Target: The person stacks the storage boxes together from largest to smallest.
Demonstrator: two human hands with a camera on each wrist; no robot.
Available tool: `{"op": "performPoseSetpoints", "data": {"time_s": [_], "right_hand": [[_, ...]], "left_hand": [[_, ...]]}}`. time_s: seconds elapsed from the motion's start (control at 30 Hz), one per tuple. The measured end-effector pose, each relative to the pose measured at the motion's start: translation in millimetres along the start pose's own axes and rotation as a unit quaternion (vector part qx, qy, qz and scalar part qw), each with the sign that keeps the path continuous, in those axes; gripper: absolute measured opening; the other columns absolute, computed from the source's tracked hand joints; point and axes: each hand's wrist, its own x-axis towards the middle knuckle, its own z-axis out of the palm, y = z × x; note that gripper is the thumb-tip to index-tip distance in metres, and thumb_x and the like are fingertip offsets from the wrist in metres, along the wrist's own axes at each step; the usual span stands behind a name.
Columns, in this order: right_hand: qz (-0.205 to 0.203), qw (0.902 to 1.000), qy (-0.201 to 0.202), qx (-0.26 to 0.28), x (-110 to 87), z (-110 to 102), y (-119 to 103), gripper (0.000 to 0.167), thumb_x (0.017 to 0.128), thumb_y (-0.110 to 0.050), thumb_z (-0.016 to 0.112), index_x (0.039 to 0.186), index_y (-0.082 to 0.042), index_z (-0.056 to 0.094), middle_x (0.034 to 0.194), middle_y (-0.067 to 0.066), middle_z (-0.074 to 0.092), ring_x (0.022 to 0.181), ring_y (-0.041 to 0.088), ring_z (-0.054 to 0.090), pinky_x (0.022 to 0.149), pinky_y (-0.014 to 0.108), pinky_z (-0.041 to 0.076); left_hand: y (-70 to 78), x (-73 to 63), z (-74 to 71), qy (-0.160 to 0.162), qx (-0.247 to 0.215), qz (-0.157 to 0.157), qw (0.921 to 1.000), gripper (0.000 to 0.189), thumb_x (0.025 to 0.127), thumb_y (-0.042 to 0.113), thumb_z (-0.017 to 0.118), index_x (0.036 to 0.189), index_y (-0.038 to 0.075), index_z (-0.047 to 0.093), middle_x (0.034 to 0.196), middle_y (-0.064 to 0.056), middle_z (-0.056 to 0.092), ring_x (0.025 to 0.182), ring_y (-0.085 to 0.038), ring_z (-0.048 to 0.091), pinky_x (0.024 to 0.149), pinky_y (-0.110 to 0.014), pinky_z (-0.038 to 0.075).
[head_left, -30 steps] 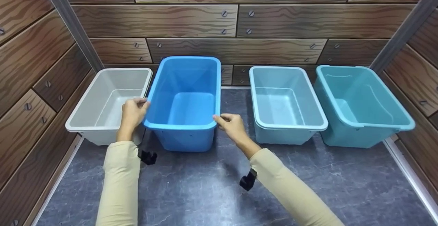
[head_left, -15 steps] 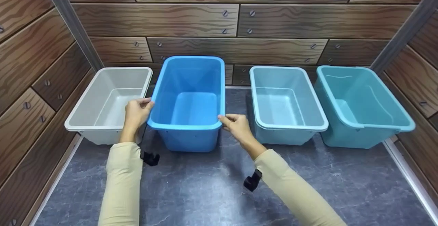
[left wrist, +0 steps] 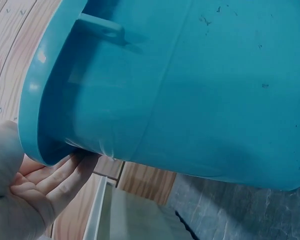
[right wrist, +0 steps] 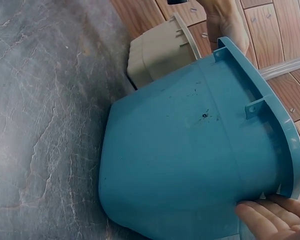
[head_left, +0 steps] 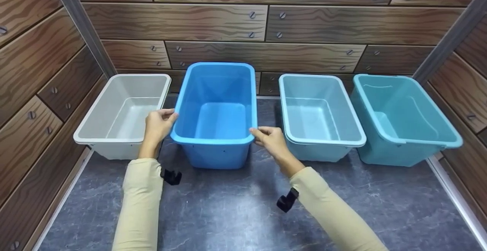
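A deep blue plastic bin (head_left: pixel 217 156) stands upright on the dark floor, second from the left in a row of bins. My left hand (head_left: pixel 156 126) pinches its left rim near the front corner. At the right front corner, my right hand (head_left: pixel 273 141) grips the rim between thumb and fingers. In the left wrist view, the left hand's fingers (left wrist: pixel 75 175) reach under the overhanging lip of the bin (left wrist: pixel 210 105). The right wrist view shows the bin's scuffed front wall (right wrist: pixel 165 145), with the right hand's fingers (right wrist: pixel 275 215) tucked beneath the lip.
A grey-white bin (head_left: pixel 114 150) stands close on the left, partly behind my left hand. To the right are a pale blue bin (head_left: pixel 317 153) and a teal bin (head_left: pixel 392 154). Wood-patterned panels (head_left: pixel 213 23) wall in the marbled dark floor (head_left: pixel 224 213).
The blue bin has shifted to the right, away from the grey-white bin and toward the pale blue one. Both hands have moved with it, keeping their hold on the rim.
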Motion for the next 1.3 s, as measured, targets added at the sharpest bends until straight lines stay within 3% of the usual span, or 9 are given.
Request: {"op": "performPoseSetpoints", "data": {"time_s": [0.33,0.6,1.0,1.3], "right_hand": [[0.007,0.9999,-0.013,0.002,-0.5,-13,3,0.041,0.094,-0.019,0.061,0.124,0.009,0.059,0.127,0.028,0.061,0.113,0.032,0.065,0.101,0.041,0.053],[0.005,1.0000,0.001,0.000,-2.0,-22,2,0.042,0.093,-0.017,0.062,0.124,0.011,0.058,0.125,0.028,0.062,0.096,0.016,0.067,0.099,0.042,0.055],[0.015,0.9996,0.014,-0.019,-2.8,-32,5,0.040,0.093,-0.019,0.061,0.122,0.009,0.061,0.123,0.025,0.064,0.090,0.011,0.066,0.090,0.030,0.059],[0.024,0.9993,0.021,-0.018,-4.6,-38,5,0.041,0.092,-0.019,0.062,0.122,0.010,0.060,0.124,0.026,0.063,0.086,0.009,0.064,0.093,0.033,0.058]], "left_hand": [[3.9,-5.1,7.5,0.002,-0.018,0.011,0.9998,0.030,0.091,0.009,0.062,0.111,-0.012,0.066,0.108,-0.030,0.069,0.103,-0.038,0.068,0.092,-0.040,0.057],[7.8,-7.0,13.5,-0.004,-0.021,0.006,0.9997,0.030,0.092,0.011,0.062,0.112,-0.010,0.067,0.109,-0.028,0.070,0.103,-0.036,0.069,0.091,-0.040,0.057],[10.5,-8.2,21.9,-0.005,-0.050,0.018,0.9986,0.029,0.089,0.009,0.064,0.108,-0.012,0.068,0.103,-0.029,0.071,0.092,-0.029,0.071,0.075,-0.017,0.056],[14.0,-10.9,27.8,0.003,-0.051,0.026,0.9983,0.027,0.088,0.009,0.066,0.107,-0.010,0.069,0.101,-0.028,0.072,0.095,-0.033,0.071,0.082,-0.033,0.060]]}}
